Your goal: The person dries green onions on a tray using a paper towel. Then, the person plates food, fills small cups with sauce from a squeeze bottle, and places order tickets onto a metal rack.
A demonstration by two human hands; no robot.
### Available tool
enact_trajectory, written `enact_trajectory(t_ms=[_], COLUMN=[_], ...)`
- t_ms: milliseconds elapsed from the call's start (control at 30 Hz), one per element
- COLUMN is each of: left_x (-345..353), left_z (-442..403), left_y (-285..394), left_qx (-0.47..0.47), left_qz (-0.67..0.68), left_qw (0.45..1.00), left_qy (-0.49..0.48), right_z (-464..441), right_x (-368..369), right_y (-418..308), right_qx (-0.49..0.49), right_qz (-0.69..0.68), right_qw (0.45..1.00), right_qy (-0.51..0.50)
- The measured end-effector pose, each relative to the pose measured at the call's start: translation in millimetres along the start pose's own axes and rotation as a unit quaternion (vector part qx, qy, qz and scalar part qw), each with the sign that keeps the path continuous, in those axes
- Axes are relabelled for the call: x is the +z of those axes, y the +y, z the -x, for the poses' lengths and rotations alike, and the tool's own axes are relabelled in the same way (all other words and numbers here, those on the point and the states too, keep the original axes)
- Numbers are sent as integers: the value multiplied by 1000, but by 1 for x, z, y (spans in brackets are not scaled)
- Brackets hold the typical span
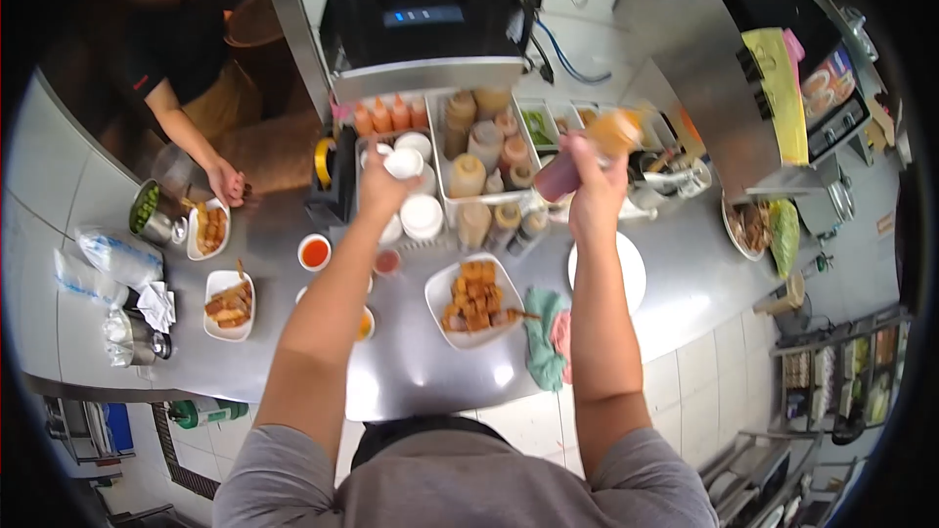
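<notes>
My left hand is closed on a small white sauce cup, above a bin of similar white cups. My right hand is wrapped round a squeeze bottle with dark red contents, raised and tilted over the counter. An orange-topped shape beside those fingers is blurred, and I cannot tell whether it belongs to the bottle. Between my forearms, a white square bowl holds fried pieces. Cups of red sauce and orange sauce stand near my left forearm, which partly covers others.
Upright squeeze bottles fill a rack at the back. A white plate and green cloth lie by my right forearm. Another person's hand is near a bowl of food at left; a second bowl sits closer.
</notes>
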State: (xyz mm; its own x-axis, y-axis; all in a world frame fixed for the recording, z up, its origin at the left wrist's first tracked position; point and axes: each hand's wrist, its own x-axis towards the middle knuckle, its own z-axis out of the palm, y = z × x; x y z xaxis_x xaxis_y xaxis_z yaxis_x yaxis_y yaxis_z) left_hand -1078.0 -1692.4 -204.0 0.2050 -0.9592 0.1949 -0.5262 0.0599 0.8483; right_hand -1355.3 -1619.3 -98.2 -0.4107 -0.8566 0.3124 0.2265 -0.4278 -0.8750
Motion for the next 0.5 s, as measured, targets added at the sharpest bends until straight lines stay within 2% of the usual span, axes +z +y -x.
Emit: enact_trajectory(t_ms=[33,67,100,133,167,200,233,300,333,400,500], left_x=[-13,-25,-32,-37,-40,-39,-37,-37,-37,-37,-47], left_z=[18,34,52,73,94,113,125,142,147,153,156], left_y=[20,33,41,49,55,63,69,81,82,81,86], left_qx=[9,18,14,51,86,69,71,84,84,81,70], left_qz=[-1,-1,2,-24,-53,-67,-69,-77,-77,-79,-68], left_qw=[1000,999,999,996,990,988,984,977,978,979,980], left_qy=[-20,-37,-38,-66,-97,-119,-146,-179,-173,-169,-172], right_z=[8,13,17,22,26,31,37,48,53,61,67], right_x=[-5,-6,-8,-4,-1,5,14,38,49,65,80], right_y=[-10,-18,-24,-35,-36,-36,-38,-42,-44,-47,-53], right_qx=[-49,-97,-195,-252,-301,-347,-351,-401,-406,-438,-461], right_qz=[155,302,446,566,608,641,638,694,692,701,698], right_qw=[985,939,849,724,646,562,561,361,359,274,245], right_qy=[-63,-130,-208,-303,-350,-392,-393,-476,-476,-491,-490])
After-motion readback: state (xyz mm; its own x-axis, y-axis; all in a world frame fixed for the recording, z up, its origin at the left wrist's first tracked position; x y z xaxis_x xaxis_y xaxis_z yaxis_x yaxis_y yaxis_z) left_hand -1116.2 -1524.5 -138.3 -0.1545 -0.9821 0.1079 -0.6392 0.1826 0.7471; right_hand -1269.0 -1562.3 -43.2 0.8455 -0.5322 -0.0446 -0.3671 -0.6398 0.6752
